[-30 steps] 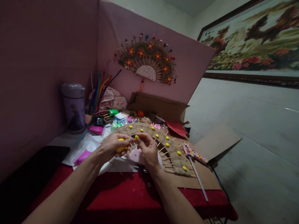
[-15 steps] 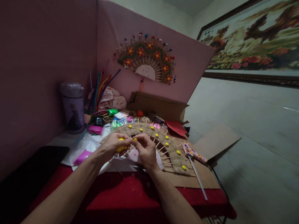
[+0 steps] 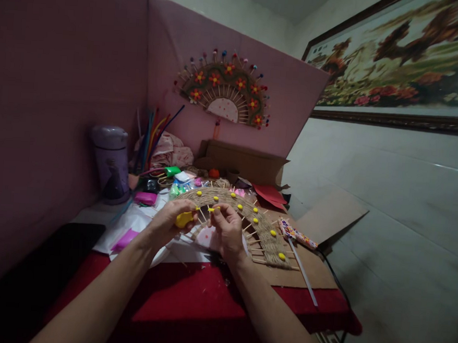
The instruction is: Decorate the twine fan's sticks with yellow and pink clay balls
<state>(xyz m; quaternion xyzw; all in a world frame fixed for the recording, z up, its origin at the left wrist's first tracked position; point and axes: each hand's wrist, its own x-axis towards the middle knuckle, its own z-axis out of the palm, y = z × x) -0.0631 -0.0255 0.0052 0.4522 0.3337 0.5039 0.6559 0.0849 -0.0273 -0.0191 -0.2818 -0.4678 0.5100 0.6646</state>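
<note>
Clay's just parted: my left fingers (image 3: 188, 206) grip the yellow clay lump (image 3: 184, 220), right fingers (image 3: 221, 219) pinch a small bit (image 3: 211, 209), inside the table's (image 3: 189, 289) front edge.

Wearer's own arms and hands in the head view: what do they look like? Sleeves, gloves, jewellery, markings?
Both the left hand and right hand are ungloved. Forearms are bare, with no sleeve in view. I see no ring, watch or bracelet; small markings can't be made out in this dim light.
</note>
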